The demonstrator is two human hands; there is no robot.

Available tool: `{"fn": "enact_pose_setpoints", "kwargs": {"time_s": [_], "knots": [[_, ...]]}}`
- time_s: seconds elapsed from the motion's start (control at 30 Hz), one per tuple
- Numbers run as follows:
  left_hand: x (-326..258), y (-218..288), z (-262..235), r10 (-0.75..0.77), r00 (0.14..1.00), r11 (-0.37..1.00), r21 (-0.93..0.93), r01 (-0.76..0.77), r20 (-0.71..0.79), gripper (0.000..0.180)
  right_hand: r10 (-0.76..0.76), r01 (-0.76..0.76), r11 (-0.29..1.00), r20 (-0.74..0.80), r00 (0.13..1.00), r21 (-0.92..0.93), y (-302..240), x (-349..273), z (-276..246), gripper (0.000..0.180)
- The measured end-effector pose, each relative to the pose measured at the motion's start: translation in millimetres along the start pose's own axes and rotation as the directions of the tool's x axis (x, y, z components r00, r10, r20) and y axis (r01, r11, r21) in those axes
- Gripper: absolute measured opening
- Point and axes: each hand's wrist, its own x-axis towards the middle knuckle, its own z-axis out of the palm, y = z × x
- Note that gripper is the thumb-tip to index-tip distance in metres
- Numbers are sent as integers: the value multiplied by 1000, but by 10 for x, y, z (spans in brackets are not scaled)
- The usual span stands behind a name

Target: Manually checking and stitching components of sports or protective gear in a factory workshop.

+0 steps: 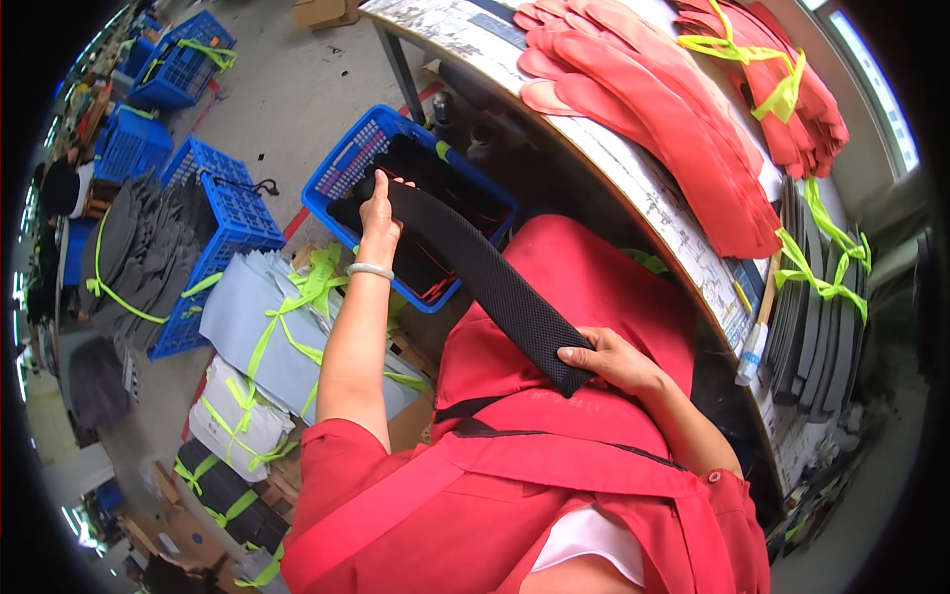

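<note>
A long black mesh-textured strip (485, 272) stretches between both my hands, over my red apron. My left hand (379, 220) grips its far end above a blue plastic crate (348, 163) that holds more dark pieces. My right hand (616, 361) pinches the near end against my lap. A pale bracelet sits on my left wrist.
A curved worktable (643, 183) carries stacks of red shaped pieces (653, 109) tied with yellow-green tape, and grey pieces (821, 297) at its right. Bundles of grey and white material (262, 346) lie on the floor at left, with more blue crates (213, 233) beyond.
</note>
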Motion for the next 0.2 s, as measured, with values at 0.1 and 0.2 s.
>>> {"fn": "enact_pose_setpoints", "kwargs": {"time_s": [0.1,0.2], "knots": [[273,-292,-210,50,994,999,6,-49,-98,45,204,-199,975,39,978,-104,-199,138,-45,38],[609,-676,-1296,-135,955,750,-603,273,265,49,280,-272,955,55,958,-119,-516,413,52,44]]}}
